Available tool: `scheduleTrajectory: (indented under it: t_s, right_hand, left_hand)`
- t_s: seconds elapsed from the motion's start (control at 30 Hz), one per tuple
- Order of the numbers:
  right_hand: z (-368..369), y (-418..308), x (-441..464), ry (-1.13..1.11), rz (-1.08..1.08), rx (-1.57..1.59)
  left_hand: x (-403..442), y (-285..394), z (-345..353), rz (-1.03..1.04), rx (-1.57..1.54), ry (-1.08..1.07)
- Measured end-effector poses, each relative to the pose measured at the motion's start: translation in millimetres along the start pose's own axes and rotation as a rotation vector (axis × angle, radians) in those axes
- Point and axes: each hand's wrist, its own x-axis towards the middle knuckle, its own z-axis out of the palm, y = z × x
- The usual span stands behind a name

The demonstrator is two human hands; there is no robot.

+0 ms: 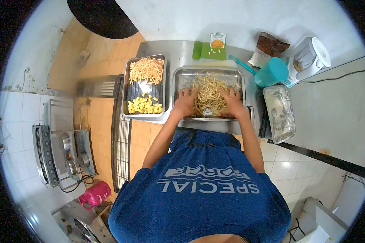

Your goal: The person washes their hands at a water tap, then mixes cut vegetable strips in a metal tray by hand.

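Observation:
A metal tray (pixel 181 74) on the steel counter holds a pile of thin, pale green-brown strips (pixel 209 92). My left hand (pixel 185 103) lies at the left side of the pile, fingers spread against the strips. On the right side of the same pile, my right hand (pixel 232 103) rests with its fingers apart, touching the strips. Just left of this tray stands a dark tray (pixel 134 88) with orange strips (pixel 147 70) at its far end and yellow chunks (pixel 145 106) at its near end.
Behind the tray lie a green board (pixel 219 56) and a packet (pixel 217 40). To the right are a teal jug (pixel 271 72), a blender (pixel 308 60), a brown bag (pixel 271 44) and a floury tray (pixel 280 113). A stove (pixel 69 154) and pink gas cylinder (pixel 96 194) stand lower left.

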Motion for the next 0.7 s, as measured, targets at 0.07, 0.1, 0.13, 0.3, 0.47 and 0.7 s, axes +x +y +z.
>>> scheduleTrajectory:
  t_s: [0.07, 0.1, 0.13, 0.3, 0.47, 0.7]
  right_hand:
    - [7, -22, -2, 0.097, 0.090, 0.047]
    - [12, -21, 2, 0.097, 0.052, 0.190]
    - [21, -21, 6, 0.096, 0.050, 0.188]
    - [41, -29, 23, 0.249, -0.160, 0.304]
    - [23, -33, 34, 0.313, -0.212, 0.471]
    - [-43, -49, 16, 0.298, -0.223, 0.602]
  left_hand:
    - [2, 11, 12, -0.081, 0.007, 0.064]
    - [6, 12, 20, -0.082, 0.004, 0.065]
    - [12, 10, 29, -0.066, -0.133, 0.106]
    - [39, 8, 47, -0.044, -0.298, 0.200]
    - [51, -2, 30, 0.049, -0.429, 0.182]
    - [33, 25, -36, 0.067, -0.534, 0.184]
